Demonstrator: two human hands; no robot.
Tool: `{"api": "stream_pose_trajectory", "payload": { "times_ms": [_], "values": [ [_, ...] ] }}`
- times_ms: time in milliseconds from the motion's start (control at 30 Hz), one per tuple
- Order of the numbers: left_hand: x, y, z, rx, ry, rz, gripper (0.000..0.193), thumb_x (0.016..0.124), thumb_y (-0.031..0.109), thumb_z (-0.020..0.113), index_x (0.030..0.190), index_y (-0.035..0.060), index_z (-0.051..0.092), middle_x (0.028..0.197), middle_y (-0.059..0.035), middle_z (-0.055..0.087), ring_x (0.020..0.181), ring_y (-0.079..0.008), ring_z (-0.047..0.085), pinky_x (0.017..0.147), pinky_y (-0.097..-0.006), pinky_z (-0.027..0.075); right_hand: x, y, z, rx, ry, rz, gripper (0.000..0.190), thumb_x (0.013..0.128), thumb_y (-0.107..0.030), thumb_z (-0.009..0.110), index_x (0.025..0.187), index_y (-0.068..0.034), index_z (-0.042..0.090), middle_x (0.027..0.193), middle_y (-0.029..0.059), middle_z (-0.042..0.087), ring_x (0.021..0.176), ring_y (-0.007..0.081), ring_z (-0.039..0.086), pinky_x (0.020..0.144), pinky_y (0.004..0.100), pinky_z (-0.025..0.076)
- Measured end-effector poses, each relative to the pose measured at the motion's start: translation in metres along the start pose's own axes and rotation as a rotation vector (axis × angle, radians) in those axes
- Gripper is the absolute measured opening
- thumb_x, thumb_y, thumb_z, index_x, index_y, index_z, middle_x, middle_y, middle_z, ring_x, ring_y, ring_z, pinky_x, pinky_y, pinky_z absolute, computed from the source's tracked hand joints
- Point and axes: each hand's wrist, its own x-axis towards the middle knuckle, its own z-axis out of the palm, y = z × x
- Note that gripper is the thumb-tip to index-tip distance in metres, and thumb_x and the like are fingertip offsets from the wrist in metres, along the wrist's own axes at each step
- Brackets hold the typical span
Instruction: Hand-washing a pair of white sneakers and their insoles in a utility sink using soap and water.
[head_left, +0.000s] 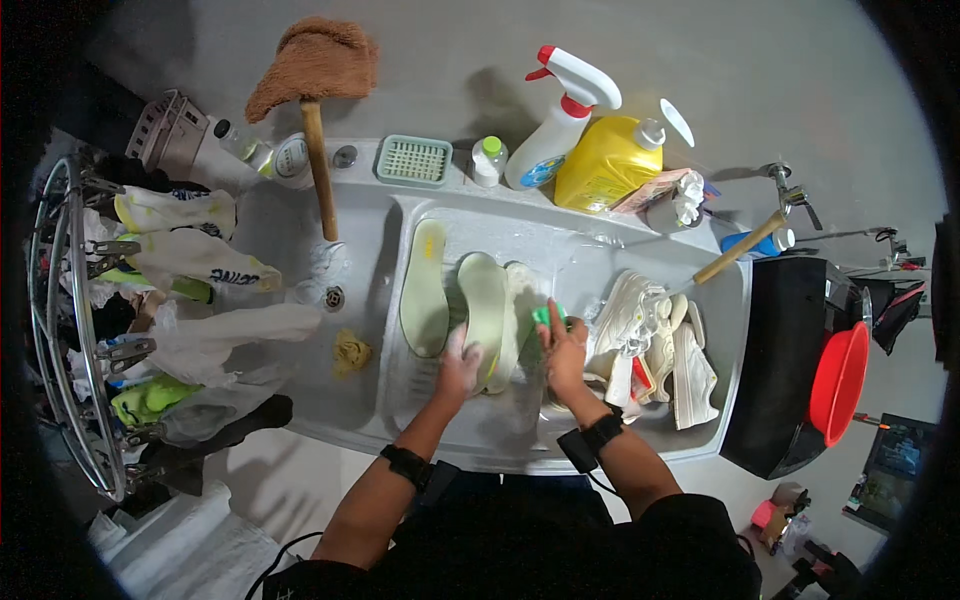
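My left hand (457, 367) grips the lower end of a pale green shoe insole (482, 292), which lies over a whitish insole (517, 289) on the washboard part of the sink. Another pale insole (424, 289) with a small yellow print lies flat to the left. My right hand (564, 352) is closed around a small green scrubber (550, 313), just right of the insoles; its exact kind is hidden by the fingers. Farther right, several white shoes (694, 375) sit in the basin, where water runs onto them from a tan tube (739, 247) on the tap (784, 184).
On the back ledge stand a soap dish (415, 160), a green-capped bottle (489, 161), a spray bottle (551, 142) and a yellow jug (611, 165). Left are a towel-topped wooden stick (319, 169), a yellowish cloth (351, 353) and a clip rack (71, 322) with socks. A red basin (840, 384) is right.
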Motion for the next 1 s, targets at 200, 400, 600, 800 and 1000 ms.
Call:
{"api": "stream_pose_trajectory", "payload": {
  "times_ms": [200,400,600,800,1000],
  "values": [
    [-0.033,0.025,-0.016,-0.090,-0.232,-0.623,0.036,0.081,0.004,0.064,0.115,-0.0027,0.053,0.103,-0.0091,0.063,0.088,-0.0199,0.062,0.074,-0.0315,0.051,-0.021,-0.032,-0.004,-0.088,-0.085,-0.742,0.052,0.082,-0.023,0.065,0.132,-0.026,0.050,0.111,0.0214,0.051,0.100,0.0365,0.050,0.082,0.0433,0.046],
    [-0.031,0.044,-0.027,0.009,-0.419,-0.628,0.018,0.082,0.004,0.065,0.097,-0.0059,0.062,0.094,-0.0115,0.065,0.081,-0.0187,0.064,0.058,-0.0320,0.055,0.036,-0.055,0.056,-0.383,0.033,-0.934,0.049,0.080,-0.023,0.060,0.128,-0.025,0.053,0.103,0.0186,0.051,0.096,0.0331,0.050,0.079,0.0432,0.046],
    [-0.038,-0.011,-0.018,-0.162,-0.229,-0.737,0.021,0.090,0.013,0.056,0.090,-0.0065,0.064,0.075,-0.0143,0.066,0.066,-0.0220,0.066,0.054,-0.0369,0.054,-0.003,-0.056,0.067,-0.376,-0.038,-0.800,0.047,0.081,-0.023,0.059,0.128,-0.022,0.053,0.103,0.0187,0.051,0.102,0.0360,0.049,0.085,0.0455,0.045],
    [-0.034,0.033,-0.015,0.343,-0.374,-0.571,0.032,0.090,0.026,0.052,0.082,-0.0038,0.062,0.063,-0.0153,0.063,0.057,-0.0264,0.064,0.059,-0.0382,0.053,0.031,-0.072,0.050,-0.384,-0.114,-0.744,0.046,0.081,-0.026,0.059,0.126,-0.021,0.054,0.115,0.0226,0.051,0.109,0.0366,0.048,0.090,0.0446,0.045],
    [-0.045,-0.007,-0.010,0.349,-0.251,-0.370,0.044,0.089,0.039,0.053,0.089,-0.0043,0.063,0.075,-0.0223,0.065,0.075,-0.0343,0.065,0.072,-0.0423,0.051,0.010,-0.045,0.063,-0.391,-0.112,-0.791,0.046,0.080,-0.022,0.060,0.125,-0.027,0.055,0.130,0.0213,0.046,0.108,0.0380,0.055,0.090,0.0423,0.049]
  ]
}}
